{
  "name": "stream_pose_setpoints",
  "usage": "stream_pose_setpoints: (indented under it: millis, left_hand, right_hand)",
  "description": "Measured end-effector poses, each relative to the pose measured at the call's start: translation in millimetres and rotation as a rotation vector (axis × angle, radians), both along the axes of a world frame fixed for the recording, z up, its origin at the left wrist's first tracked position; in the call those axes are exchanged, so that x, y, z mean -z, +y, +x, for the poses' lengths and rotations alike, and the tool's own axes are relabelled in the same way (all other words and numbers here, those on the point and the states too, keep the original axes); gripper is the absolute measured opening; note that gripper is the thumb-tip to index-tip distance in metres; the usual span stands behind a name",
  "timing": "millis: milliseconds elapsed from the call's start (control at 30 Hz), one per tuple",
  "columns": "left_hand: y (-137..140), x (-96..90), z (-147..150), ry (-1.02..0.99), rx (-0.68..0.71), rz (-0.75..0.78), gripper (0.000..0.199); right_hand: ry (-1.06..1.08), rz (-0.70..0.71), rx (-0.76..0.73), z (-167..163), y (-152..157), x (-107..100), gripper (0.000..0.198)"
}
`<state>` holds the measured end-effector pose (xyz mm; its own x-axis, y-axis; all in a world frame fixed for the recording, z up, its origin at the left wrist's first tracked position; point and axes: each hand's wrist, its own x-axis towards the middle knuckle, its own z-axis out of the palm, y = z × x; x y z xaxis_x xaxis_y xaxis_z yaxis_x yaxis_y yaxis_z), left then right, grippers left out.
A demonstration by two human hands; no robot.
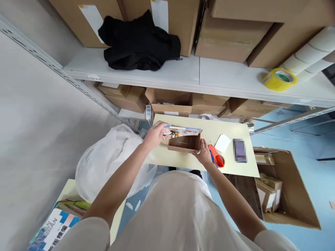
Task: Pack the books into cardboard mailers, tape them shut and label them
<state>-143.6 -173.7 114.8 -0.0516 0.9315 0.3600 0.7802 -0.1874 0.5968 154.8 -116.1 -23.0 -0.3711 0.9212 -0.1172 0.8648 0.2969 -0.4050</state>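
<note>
The left grip (157,134) is pinching the left end of a printed book (183,131), which is tilting over the opening of a small box (180,149). The right grip (202,153) is clasping the right front corner of that box, with the fingers resting along its right end. The box is sitting between the 2 grips on a pale table (180,160). Just right of the right grip, a red tape dispenser (216,154) is lying near white paper (223,143); farther right, a blurred purple item (240,150) is resting. A big carton (295,195) is standing well to the right, holding smaller boxes (269,193). Left of the left grip, a white plastic bag (110,157) is bulging beside the table.
</note>
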Motion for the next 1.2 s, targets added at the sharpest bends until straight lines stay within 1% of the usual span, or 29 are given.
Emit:
stream_pose_setpoints:
  millis: [67, 133, 200, 267, 367, 467, 600, 767, 833, 867, 933, 1000, 1100, 1133, 1200]
  left_hand:
    - [9.7, 11.0, 24.4, 0.003, 0.076, -0.066, 0.030]
    - [19.2, 25.3, 38.6, 0.014, 0.119, -0.125, 0.032]
    - [27.5, 37.5, 42.8, 0.026, 0.118, -0.174, 0.033]
    - [33.8, 45.5, 40.0, 0.028, 0.077, -0.216, 0.033]
    - [38.7, 50.6, 32.7, 0.034, 0.018, -0.277, 0.036]
    - [40.3, 51.7, 31.3, 0.086, 0.030, -0.359, 0.036]
    - [45.0, 54.3, 38.7, 0.218, 0.039, -0.535, 0.033]
    - [47.7, 67.2, 54.5, 0.294, 0.051, -0.639, 0.026]
    - [43.4, 72.3, 65.3, 0.338, 0.034, -0.637, 0.024]
    - [40.3, 73.9, 71.3, 0.358, 0.019, -0.621, 0.027]
    - [33.4, 74.4, 81.8, 0.390, -0.006, -0.574, 0.037]
    - [25.7, 72.2, 86.3, 0.426, -0.018, -0.494, 0.049]
    - [11.6, 67.9, 76.9, 0.476, -0.099, -0.354, 0.053]
    - [6.1, 67.3, 70.2, 0.482, -0.145, -0.324, 0.053]
    - [-5.1, 67.5, 55.4, 0.475, -0.230, -0.312, 0.054]
  right_hand:
    - [-0.002, -0.009, 0.010, -0.4, -0.4, -1.5, 0.096]
    - [0.009, -0.013, 0.024, -0.5, -1.0, -3.3, 0.095]
    - [0.014, -0.023, 0.041, -0.7, -1.1, -5.2, 0.095]
    - [0.002, -0.050, 0.054, -1.3, -0.6, -7.4, 0.095]
    - [-0.030, -0.102, 0.054, -3.9, 0.9, -12.9, 0.094]
    - [-0.063, -0.136, 0.065, -8.6, 2.6, -21.3, 0.091]
    - [-0.113, -0.167, 0.077, -15.0, 4.2, -33.7, 0.089]
    - [-0.145, -0.170, 0.087, -19.3, 4.5, -43.3, 0.086]
    - [-0.159, -0.179, 0.092, -21.4, 4.6, -46.0, 0.085]
    - [-0.171, -0.188, 0.094, -22.8, 4.9, -47.4, 0.085]
    - [-0.197, -0.208, 0.097, -25.8, 5.5, -49.9, 0.087]
    - [-0.216, -0.219, 0.101, -28.3, 6.4, -51.7, 0.088]
    - [-0.219, -0.214, 0.091, -29.8, 7.8, -52.5, 0.086]
    - [-0.216, -0.209, 0.087, -29.8, 8.2, -52.2, 0.086]
    - [-0.207, -0.200, 0.086, -29.4, 8.7, -51.2, 0.085]
